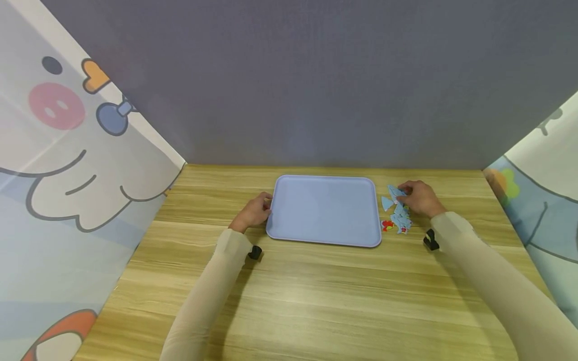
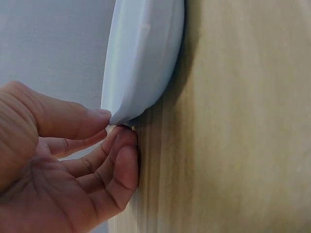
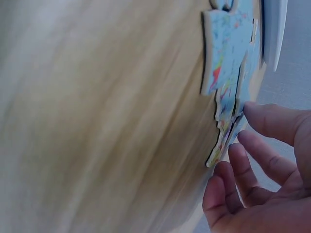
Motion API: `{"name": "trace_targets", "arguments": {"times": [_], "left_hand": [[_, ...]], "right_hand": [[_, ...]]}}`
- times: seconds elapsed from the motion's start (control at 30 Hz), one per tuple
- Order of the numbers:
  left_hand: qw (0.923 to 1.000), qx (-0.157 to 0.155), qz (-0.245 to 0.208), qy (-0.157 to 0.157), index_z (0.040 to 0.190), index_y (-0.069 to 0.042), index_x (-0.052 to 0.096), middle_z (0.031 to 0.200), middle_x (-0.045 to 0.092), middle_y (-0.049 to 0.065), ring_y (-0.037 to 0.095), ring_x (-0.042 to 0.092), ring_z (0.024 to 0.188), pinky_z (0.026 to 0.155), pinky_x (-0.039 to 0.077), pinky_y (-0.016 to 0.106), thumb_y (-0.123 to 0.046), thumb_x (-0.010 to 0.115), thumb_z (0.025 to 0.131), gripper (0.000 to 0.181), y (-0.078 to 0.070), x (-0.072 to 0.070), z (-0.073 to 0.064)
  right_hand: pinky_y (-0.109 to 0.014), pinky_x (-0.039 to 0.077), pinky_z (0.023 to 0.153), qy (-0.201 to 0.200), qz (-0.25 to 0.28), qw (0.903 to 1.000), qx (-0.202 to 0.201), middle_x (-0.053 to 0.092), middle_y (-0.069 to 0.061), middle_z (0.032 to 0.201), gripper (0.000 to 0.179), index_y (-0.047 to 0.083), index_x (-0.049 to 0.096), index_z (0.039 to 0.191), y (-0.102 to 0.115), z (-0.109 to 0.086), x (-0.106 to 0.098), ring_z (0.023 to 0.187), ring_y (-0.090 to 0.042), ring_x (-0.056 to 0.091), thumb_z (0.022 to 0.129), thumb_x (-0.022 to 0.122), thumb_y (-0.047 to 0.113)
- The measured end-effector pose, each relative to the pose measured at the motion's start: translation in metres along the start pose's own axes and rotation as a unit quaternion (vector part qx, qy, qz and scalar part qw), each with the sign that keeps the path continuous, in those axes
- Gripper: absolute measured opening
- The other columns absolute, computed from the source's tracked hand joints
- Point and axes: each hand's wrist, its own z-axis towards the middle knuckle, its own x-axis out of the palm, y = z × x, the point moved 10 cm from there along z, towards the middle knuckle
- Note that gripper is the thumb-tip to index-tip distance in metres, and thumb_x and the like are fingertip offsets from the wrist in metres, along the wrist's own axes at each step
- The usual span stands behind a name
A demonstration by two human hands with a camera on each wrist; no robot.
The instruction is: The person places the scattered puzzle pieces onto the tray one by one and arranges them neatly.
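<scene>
A pale lavender-blue tray (image 1: 325,210) with a low raised rim lies flat on the table, nothing in it. At its left side, my left hand (image 1: 256,210) pinches the rim, thumb above and curled fingers below, as the left wrist view shows of the tray edge (image 2: 129,63). Just right of the tray is a heap of light-blue jigsaw puzzle pieces (image 1: 400,218) with printed colours. My right hand (image 1: 422,199) is at the heap's far end, fingers loosely bent. Its thumb touches the edge of the puzzle pieces (image 3: 228,53) in the right wrist view, with fingertips spread beside them.
A roughly triangular blue piece (image 1: 386,203) and a red-printed piece (image 1: 387,225) lie between heap and tray. The wood-grain table (image 1: 311,301) meets a grey panel (image 1: 316,90) behind. Cartoon-printed walls (image 1: 90,165) stand on both sides.
</scene>
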Motion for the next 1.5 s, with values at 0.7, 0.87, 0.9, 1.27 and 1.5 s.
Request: {"name": "trace_targets", "arguments": {"times": [0.7,0.87,0.9,1.27,1.5], "left_hand": [[0.9999,-0.002,-0.006,0.009,0.134,-0.001,0.039,0.109,0.058,0.021,0.029,0.059,0.095,0.079,0.049,0.037,-0.003,0.052,0.094,0.042,0.000,0.000,0.000],[0.9999,-0.003,-0.010,0.011,0.134,-0.001,0.039,0.109,0.058,0.021,0.030,0.059,0.094,0.078,0.049,0.037,-0.003,0.053,0.094,0.043,0.001,0.001,0.000],[0.9999,-0.002,-0.009,0.011,0.134,-0.001,0.039,0.108,0.058,0.021,0.030,0.059,0.094,0.078,0.049,0.037,-0.003,0.053,0.094,0.043,0.000,0.001,0.000],[0.9999,0.002,-0.008,0.006,0.132,0.000,0.040,0.103,0.059,0.020,0.028,0.059,0.089,0.074,0.050,0.035,-0.002,0.054,0.092,0.042,0.001,0.000,-0.001],[0.9999,0.014,-0.008,0.001,0.132,0.000,0.041,0.101,0.059,0.019,0.028,0.058,0.089,0.076,0.049,0.036,-0.002,0.055,0.092,0.042,-0.001,-0.001,0.000]], "right_hand": [[-0.048,0.045,0.078,-0.017,0.026,0.9993,0.020,0.057,-0.026,0.107,0.044,-0.007,0.056,0.114,0.001,0.001,0.001,0.093,-0.036,0.055,0.091,0.062,0.030],[-0.055,0.040,0.086,0.003,0.022,0.9993,-0.031,0.047,-0.030,0.122,0.047,-0.008,0.052,0.124,0.007,0.007,0.002,0.104,-0.043,0.049,0.089,0.066,0.020],[-0.056,0.038,0.089,0.010,0.017,0.9990,-0.040,0.045,-0.030,0.124,0.049,-0.008,0.052,0.125,0.009,0.008,0.003,0.107,-0.044,0.047,0.087,0.067,0.018],[-0.058,0.025,0.102,0.043,-0.018,0.9955,-0.082,0.042,-0.032,0.132,0.052,-0.011,0.051,0.126,0.021,0.011,0.009,0.124,-0.048,0.033,0.083,0.071,0.010],[-0.056,0.027,0.101,0.045,-0.011,0.9964,-0.071,0.042,-0.031,0.132,0.051,-0.011,0.052,0.125,0.018,0.014,0.009,0.122,-0.047,0.035,0.083,0.071,0.010]]}}
